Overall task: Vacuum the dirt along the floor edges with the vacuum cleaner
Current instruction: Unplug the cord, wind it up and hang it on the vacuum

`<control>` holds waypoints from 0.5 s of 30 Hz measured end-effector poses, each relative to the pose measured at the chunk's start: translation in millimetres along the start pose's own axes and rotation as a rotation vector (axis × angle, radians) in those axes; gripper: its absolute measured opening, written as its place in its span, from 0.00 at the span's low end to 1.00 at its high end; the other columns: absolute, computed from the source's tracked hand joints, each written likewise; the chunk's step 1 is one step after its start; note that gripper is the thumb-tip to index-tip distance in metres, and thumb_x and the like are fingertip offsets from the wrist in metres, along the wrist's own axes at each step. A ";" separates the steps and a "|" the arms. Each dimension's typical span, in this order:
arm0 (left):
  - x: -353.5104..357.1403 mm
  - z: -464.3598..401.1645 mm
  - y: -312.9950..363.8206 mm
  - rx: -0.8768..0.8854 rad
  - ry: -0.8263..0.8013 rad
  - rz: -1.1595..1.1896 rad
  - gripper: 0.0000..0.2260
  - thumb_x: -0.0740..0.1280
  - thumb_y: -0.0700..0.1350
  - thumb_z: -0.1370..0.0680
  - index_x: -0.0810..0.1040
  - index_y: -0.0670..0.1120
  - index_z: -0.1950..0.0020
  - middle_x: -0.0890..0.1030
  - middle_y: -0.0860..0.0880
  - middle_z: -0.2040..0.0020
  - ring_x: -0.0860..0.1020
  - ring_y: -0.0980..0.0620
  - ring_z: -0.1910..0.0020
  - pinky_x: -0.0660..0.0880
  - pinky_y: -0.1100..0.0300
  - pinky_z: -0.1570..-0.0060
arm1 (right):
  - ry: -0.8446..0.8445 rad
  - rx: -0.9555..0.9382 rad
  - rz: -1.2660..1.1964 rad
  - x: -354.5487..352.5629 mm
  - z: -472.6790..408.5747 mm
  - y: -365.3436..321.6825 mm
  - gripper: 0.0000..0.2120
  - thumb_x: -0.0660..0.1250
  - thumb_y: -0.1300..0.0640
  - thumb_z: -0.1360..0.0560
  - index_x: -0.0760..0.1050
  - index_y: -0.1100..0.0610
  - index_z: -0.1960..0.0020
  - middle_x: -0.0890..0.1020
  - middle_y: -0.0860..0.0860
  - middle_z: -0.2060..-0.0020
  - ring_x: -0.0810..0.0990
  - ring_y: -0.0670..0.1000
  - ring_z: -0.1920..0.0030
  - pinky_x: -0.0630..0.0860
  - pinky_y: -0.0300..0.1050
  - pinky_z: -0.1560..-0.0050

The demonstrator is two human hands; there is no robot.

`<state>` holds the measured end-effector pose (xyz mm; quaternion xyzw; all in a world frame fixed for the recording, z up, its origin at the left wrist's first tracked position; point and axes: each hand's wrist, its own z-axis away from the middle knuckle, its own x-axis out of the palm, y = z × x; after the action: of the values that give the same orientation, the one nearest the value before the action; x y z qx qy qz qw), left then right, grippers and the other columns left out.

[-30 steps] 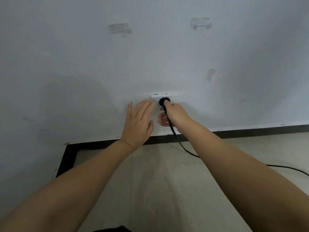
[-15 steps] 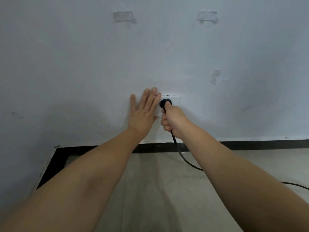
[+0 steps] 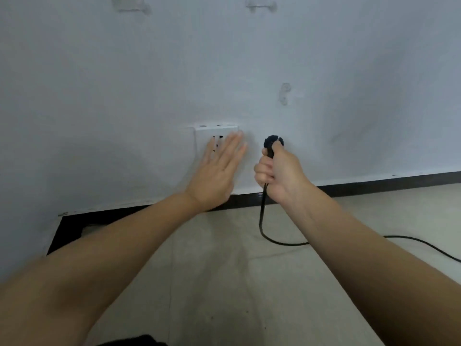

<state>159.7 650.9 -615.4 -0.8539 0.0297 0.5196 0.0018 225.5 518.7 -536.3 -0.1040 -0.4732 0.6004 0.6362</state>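
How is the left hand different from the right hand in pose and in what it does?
The left hand lies flat with straight fingers on the wall socket; the right hand is curled around the black plug and its cord. The left hand holds nothing; the right holds the plug away from the socket. Both are bare.

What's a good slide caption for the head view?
Right hand grips black plug beside wall socket; left hand flat.
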 end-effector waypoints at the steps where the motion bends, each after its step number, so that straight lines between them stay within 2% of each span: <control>1: -2.3 1.8 23.7 0.013 -0.154 0.286 0.36 0.60 0.33 0.35 0.63 0.37 0.25 0.65 0.38 0.25 0.65 0.41 0.27 0.56 0.49 0.26 | 0.014 0.012 -0.123 0.0 1.2 -10.1 0.18 0.53 0.50 0.16 0.67 0.57 0.62 0.61 0.45 0.82 0.57 0.42 0.84 0.52 0.34 0.85; 2: -7.7 3.2 48.2 -0.061 -0.373 0.587 0.35 0.58 0.34 0.35 0.64 0.40 0.25 0.68 0.39 0.28 0.68 0.45 0.31 0.59 0.60 0.29 | 0.028 0.023 -0.227 -0.5 4.5 -21.3 0.18 0.53 0.50 0.17 0.67 0.57 0.63 0.61 0.46 0.81 0.58 0.43 0.84 0.53 0.34 0.85; 3: -15.7 3.3 70.6 -0.163 -0.550 0.815 0.32 0.57 0.35 0.32 0.66 0.44 0.26 0.72 0.39 0.31 0.71 0.47 0.37 0.64 0.65 0.36 | 0.048 0.033 -0.305 -1.5 10.3 -33.4 0.18 0.53 0.51 0.17 0.66 0.57 0.63 0.62 0.46 0.80 0.59 0.43 0.84 0.55 0.34 0.84; 4: -24.4 1.8 89.7 -0.273 -0.644 0.971 0.27 0.58 0.35 0.28 0.70 0.48 0.29 0.76 0.41 0.35 0.73 0.47 0.42 0.68 0.63 0.40 | 0.072 0.036 -0.361 -3.6 17.4 -45.7 0.18 0.53 0.52 0.17 0.67 0.57 0.63 0.62 0.47 0.79 0.60 0.44 0.83 0.57 0.34 0.84; 6: -42.0 -7.7 113.2 -0.413 -0.660 1.086 0.14 0.57 0.37 0.20 0.75 0.54 0.44 0.81 0.52 0.47 0.77 0.49 0.47 0.72 0.58 0.43 | 0.134 0.021 -0.420 -11.5 35.3 -72.7 0.17 0.53 0.53 0.17 0.67 0.58 0.62 0.65 0.49 0.75 0.65 0.45 0.81 0.63 0.34 0.80; 8: -69.8 -24.8 121.6 -0.444 -0.656 1.063 0.10 0.55 0.40 0.17 0.73 0.50 0.53 0.79 0.53 0.58 0.78 0.49 0.54 0.73 0.55 0.47 | 0.220 -0.027 -0.324 -23.0 55.2 -101.3 0.16 0.53 0.54 0.17 0.69 0.59 0.59 0.70 0.51 0.72 0.72 0.47 0.77 0.71 0.38 0.74; 10: -103.0 -45.2 125.3 -0.353 -0.693 0.944 0.08 0.54 0.42 0.16 0.70 0.47 0.53 0.75 0.50 0.63 0.75 0.48 0.61 0.72 0.54 0.54 | 0.341 -0.055 -0.033 -36.3 77.4 -129.8 0.14 0.53 0.54 0.17 0.72 0.59 0.55 0.78 0.53 0.66 0.79 0.49 0.69 0.75 0.42 0.67; 12: -138.8 -67.0 131.4 -0.240 -0.700 0.796 0.08 0.53 0.45 0.16 0.70 0.46 0.51 0.72 0.50 0.65 0.72 0.48 0.64 0.66 0.55 0.61 | 0.434 -0.038 0.290 -53.2 100.4 -153.0 0.12 0.53 0.56 0.17 0.73 0.59 0.46 0.82 0.54 0.54 0.82 0.51 0.56 0.77 0.43 0.59; 13: -156.7 -78.4 135.1 -0.197 -0.691 0.746 0.09 0.53 0.46 0.16 0.70 0.46 0.50 0.70 0.52 0.67 0.71 0.48 0.65 0.63 0.56 0.64 | 0.448 -0.037 0.430 -61.5 114.4 -163.1 0.12 0.54 0.58 0.17 0.71 0.58 0.37 0.80 0.54 0.47 0.81 0.52 0.50 0.78 0.44 0.54; 15: -193.3 -103.4 143.4 -0.121 -0.671 0.671 0.11 0.52 0.48 0.16 0.71 0.44 0.48 0.68 0.54 0.69 0.69 0.50 0.67 0.63 0.57 0.64 | 0.362 -0.126 0.814 -71.6 148.2 -180.1 0.23 0.55 0.64 0.19 0.62 0.52 0.25 0.72 0.51 0.35 0.74 0.51 0.38 0.73 0.44 0.41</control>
<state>155.4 513.7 -392.3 -0.5809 0.2715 0.7391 -0.2063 249.7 345.9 -365.6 -0.4237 -0.3104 0.7439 0.4132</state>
